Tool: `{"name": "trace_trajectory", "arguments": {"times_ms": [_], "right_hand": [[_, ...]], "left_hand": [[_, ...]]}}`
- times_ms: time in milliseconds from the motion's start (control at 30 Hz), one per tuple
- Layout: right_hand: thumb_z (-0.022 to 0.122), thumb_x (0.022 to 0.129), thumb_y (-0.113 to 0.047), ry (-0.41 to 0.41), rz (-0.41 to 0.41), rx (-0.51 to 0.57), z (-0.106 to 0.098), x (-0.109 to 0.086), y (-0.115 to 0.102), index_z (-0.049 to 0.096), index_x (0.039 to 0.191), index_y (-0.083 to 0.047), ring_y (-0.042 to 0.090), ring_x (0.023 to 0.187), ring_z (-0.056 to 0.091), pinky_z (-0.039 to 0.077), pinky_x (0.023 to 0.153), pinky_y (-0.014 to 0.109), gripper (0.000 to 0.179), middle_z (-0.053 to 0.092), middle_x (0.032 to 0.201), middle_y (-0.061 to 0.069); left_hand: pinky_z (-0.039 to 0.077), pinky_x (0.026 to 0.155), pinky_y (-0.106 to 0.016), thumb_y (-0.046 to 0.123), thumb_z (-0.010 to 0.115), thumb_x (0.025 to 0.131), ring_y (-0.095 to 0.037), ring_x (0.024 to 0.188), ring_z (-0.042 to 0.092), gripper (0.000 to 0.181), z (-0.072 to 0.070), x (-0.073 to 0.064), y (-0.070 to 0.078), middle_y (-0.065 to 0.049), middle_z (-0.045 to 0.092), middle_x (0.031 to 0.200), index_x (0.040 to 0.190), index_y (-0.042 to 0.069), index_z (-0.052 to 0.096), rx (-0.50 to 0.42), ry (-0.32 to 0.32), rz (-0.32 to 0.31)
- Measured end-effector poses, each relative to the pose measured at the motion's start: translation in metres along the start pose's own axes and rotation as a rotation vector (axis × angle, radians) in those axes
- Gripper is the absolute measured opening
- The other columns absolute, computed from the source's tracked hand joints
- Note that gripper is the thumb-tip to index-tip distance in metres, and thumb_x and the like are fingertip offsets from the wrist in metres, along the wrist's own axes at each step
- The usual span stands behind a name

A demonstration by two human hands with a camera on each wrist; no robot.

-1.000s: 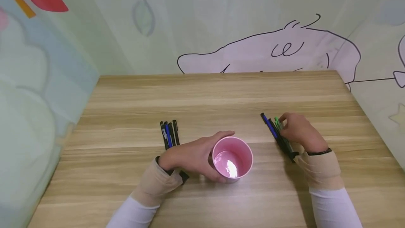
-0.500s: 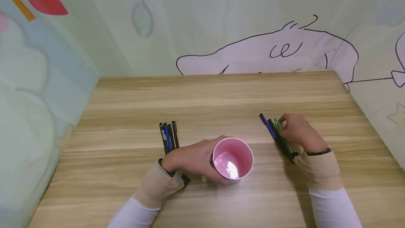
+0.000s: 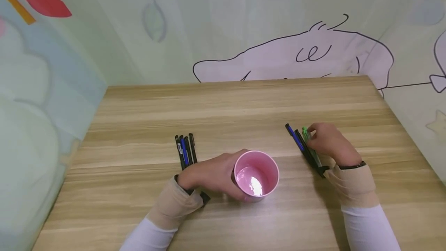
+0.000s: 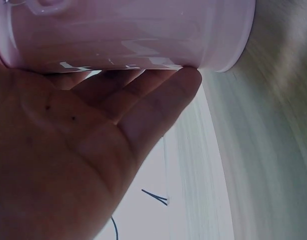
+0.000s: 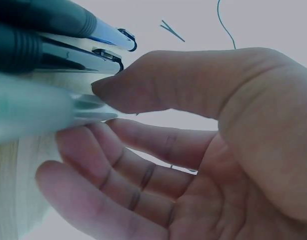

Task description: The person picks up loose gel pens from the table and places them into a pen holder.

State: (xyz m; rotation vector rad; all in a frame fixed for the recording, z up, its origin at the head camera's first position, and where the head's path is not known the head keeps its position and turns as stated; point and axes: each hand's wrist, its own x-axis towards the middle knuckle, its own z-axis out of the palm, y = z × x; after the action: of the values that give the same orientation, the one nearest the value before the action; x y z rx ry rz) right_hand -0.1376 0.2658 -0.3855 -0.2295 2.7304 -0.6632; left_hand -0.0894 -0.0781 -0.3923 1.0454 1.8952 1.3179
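My left hand (image 3: pixel 217 175) grips the side of a pink cup (image 3: pixel 271 183), which stands on the table with its open top up. In the left wrist view the fingers (image 4: pixel 158 112) lie along the cup's glossy wall (image 4: pixel 133 35). At the right, my right hand (image 3: pixel 327 140) pinches a green pen (image 3: pixel 304 131) between thumb and fingers. That pen looks pale and blurred in the right wrist view, with the thumb (image 5: pixel 158 80) on its upper side. Beside it lie a blue pen (image 3: pixel 294 136) and a black pen (image 3: pixel 301 141).
Several black and blue pens (image 3: pixel 184 150) lie side by side left of the cup, partly hidden under the left wrist. The wooden table (image 3: pixel 237 107) meets a printed cloth backdrop (image 3: pixel 223 18) at its back and sides.
The head view has shifted slightly. Both hands, the cup and the pens stay nearly where they were.
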Motion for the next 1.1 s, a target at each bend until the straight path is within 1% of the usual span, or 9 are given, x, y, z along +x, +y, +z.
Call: {"name": "trace_trajectory", "arguments": {"times_ms": [67, 167, 300, 400, 467, 667, 767, 933, 1100], "right_hand": [[0.065, 0.081, -0.008, 0.012, -0.006, -0.018, -0.001, 0.001, -0.001, 0.057, 0.121, 0.019, 0.04, 0.092, 0.067, 0.057, 0.069, 0.044, 0.049, 0.069, 0.099, 0.029], [0.067, 0.081, -0.012, 0.034, -0.012, -0.019, -0.002, 0.001, -0.001, 0.06, 0.119, 0.018, 0.037, 0.087, 0.068, 0.057, 0.068, 0.044, 0.048, 0.07, 0.095, 0.025], [0.069, 0.081, -0.015, 0.074, -0.011, 0.011, -0.002, 0.0, -0.003, 0.062, 0.12, 0.015, 0.028, 0.078, 0.067, 0.055, 0.064, 0.039, 0.05, 0.072, 0.089, 0.018], [0.071, 0.081, -0.017, 0.101, -0.001, 0.03, -0.003, 0.0, -0.004, 0.062, 0.122, 0.014, 0.024, 0.075, 0.066, 0.054, 0.062, 0.036, 0.052, 0.071, 0.086, 0.015], [0.072, 0.081, -0.019, 0.114, 0.01, 0.031, -0.004, -0.001, -0.005, 0.062, 0.123, 0.013, 0.024, 0.075, 0.066, 0.054, 0.063, 0.036, 0.053, 0.071, 0.086, 0.014], [0.072, 0.081, -0.02, 0.118, 0.035, 0.036, -0.008, -0.001, -0.006, 0.059, 0.126, 0.014, 0.025, 0.076, 0.066, 0.055, 0.065, 0.038, 0.058, 0.071, 0.089, 0.015], [0.072, 0.081, -0.02, 0.128, 0.03, 0.031, -0.01, -0.001, -0.007, 0.059, 0.126, 0.014, 0.025, 0.077, 0.066, 0.055, 0.066, 0.04, 0.057, 0.071, 0.088, 0.015], [0.073, 0.083, -0.022, 0.151, 0.026, 0.032, -0.012, -0.003, -0.009, 0.058, 0.126, 0.015, 0.026, 0.078, 0.067, 0.056, 0.068, 0.042, 0.058, 0.072, 0.089, 0.016], [0.073, 0.085, -0.024, 0.18, 0.024, 0.053, -0.012, -0.007, -0.013, 0.057, 0.128, 0.013, 0.024, 0.076, 0.066, 0.055, 0.066, 0.039, 0.058, 0.071, 0.089, 0.014]], "left_hand": [[0.05, 0.101, -0.036, 0.02, 0.091, 0.071, -0.025, 0.119, 0.059, 0.085, 0.0, 0.0, 0.001, -0.005, 0.061, 0.132, 0.143, 0.018, 0.047, -0.001, 0.0, -0.001], [0.049, 0.102, -0.036, 0.019, 0.091, 0.071, -0.025, 0.119, 0.059, 0.085, 0.0, 0.0, 0.0, -0.005, 0.061, 0.132, 0.143, 0.018, 0.047, -0.005, -0.001, 0.001], [0.049, 0.102, -0.036, 0.02, 0.091, 0.072, -0.025, 0.12, 0.058, 0.085, 0.0, 0.0, -0.002, -0.005, 0.061, 0.133, 0.144, 0.019, 0.046, -0.002, -0.004, 0.019], [0.049, 0.102, -0.036, 0.02, 0.09, 0.072, -0.025, 0.12, 0.058, 0.085, 0.0, 0.0, -0.002, -0.005, 0.06, 0.134, 0.145, 0.019, 0.046, 0.0, -0.007, 0.029], [0.049, 0.102, -0.036, 0.02, 0.09, 0.072, -0.025, 0.12, 0.058, 0.086, 0.0, 0.0, -0.003, -0.005, 0.06, 0.133, 0.144, 0.019, 0.046, -0.003, -0.008, 0.028], [0.048, 0.103, -0.036, 0.022, 0.09, 0.072, -0.024, 0.119, 0.058, 0.084, -0.001, 0.001, -0.003, -0.005, 0.06, 0.132, 0.144, 0.018, 0.047, 0.001, -0.003, 0.01], [0.048, 0.103, -0.036, 0.022, 0.09, 0.071, -0.024, 0.119, 0.058, 0.084, -0.001, 0.001, -0.002, -0.005, 0.061, 0.131, 0.143, 0.017, 0.047, 0.006, 0.004, 0.002], [0.048, 0.103, -0.036, 0.021, 0.091, 0.071, -0.025, 0.119, 0.058, 0.083, -0.001, 0.002, -0.002, -0.006, 0.06, 0.131, 0.142, 0.017, 0.047, 0.0, 0.0, 0.011], [0.048, 0.103, -0.037, 0.019, 0.091, 0.07, -0.025, 0.119, 0.058, 0.083, 0.0, 0.003, -0.003, -0.006, 0.059, 0.13, 0.141, 0.017, 0.048, 0.002, 0.003, 0.009]]}}
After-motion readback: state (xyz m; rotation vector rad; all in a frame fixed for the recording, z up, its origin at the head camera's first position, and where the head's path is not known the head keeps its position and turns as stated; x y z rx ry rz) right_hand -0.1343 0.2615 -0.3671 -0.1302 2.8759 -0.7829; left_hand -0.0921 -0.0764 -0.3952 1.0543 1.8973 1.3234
